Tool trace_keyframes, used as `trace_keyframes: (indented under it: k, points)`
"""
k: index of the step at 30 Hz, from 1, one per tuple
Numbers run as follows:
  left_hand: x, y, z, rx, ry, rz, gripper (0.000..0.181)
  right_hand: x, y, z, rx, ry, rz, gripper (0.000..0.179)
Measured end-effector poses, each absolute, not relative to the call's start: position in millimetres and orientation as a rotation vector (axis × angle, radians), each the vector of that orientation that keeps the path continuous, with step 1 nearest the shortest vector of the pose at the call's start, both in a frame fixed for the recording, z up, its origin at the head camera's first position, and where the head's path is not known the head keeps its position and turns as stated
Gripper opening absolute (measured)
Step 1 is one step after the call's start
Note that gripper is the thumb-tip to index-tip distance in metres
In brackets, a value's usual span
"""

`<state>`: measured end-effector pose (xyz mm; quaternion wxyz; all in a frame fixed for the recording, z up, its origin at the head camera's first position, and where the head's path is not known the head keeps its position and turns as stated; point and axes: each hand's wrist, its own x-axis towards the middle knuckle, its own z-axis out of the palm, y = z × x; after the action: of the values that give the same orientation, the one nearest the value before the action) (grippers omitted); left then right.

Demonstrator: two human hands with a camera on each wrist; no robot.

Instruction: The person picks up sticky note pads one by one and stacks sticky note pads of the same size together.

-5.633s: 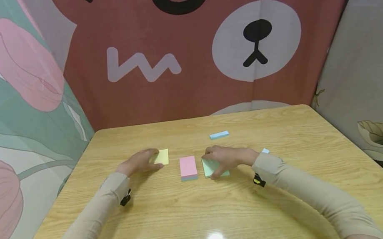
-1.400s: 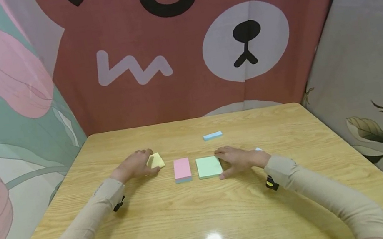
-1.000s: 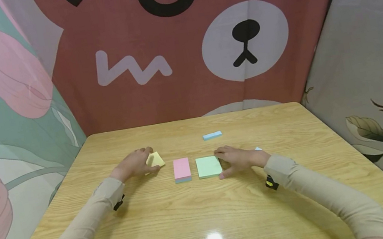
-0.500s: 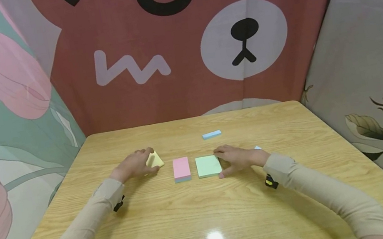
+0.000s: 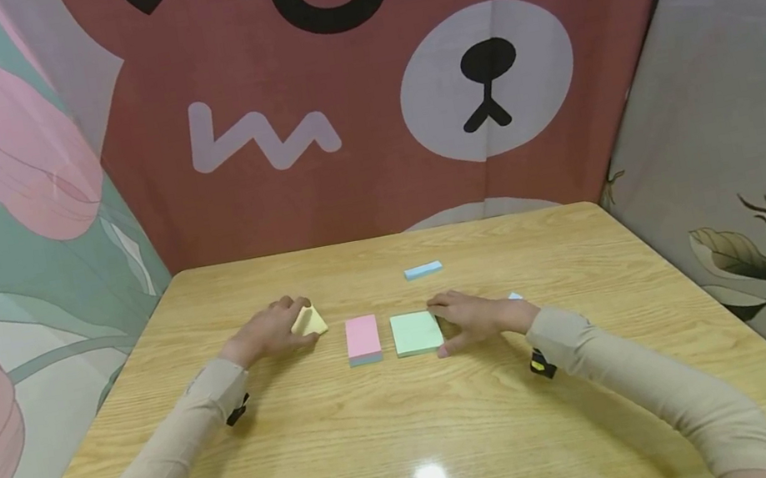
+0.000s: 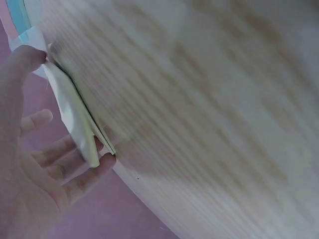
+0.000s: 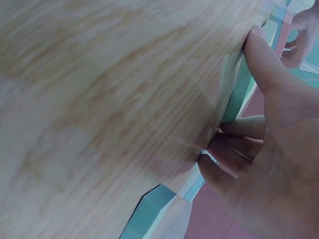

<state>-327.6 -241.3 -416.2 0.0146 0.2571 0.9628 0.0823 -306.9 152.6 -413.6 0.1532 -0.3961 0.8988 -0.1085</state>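
Worktop, wood-grained, in my head view bears a pink-topped block between yellow pad and green pad. My left wrist view reveals the left hand pinching the yellow pad, layers splayed; my right, the right hand's fingers holding the green pad's corners.

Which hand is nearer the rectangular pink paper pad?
Left. The left hand is just left of the pink pad, not touching; the right hand is farther, to its right, at the square green paper pad.
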Motion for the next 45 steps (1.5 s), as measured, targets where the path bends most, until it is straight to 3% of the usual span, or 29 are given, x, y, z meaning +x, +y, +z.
trace_keyframes:
  k: [45]
  points:
    - [-328.1,-239.7,-411.0,0.766,2.921,0.424,0.073,-309.7,154.7,-416.7,-1.154,2.588,-0.287,0.091]
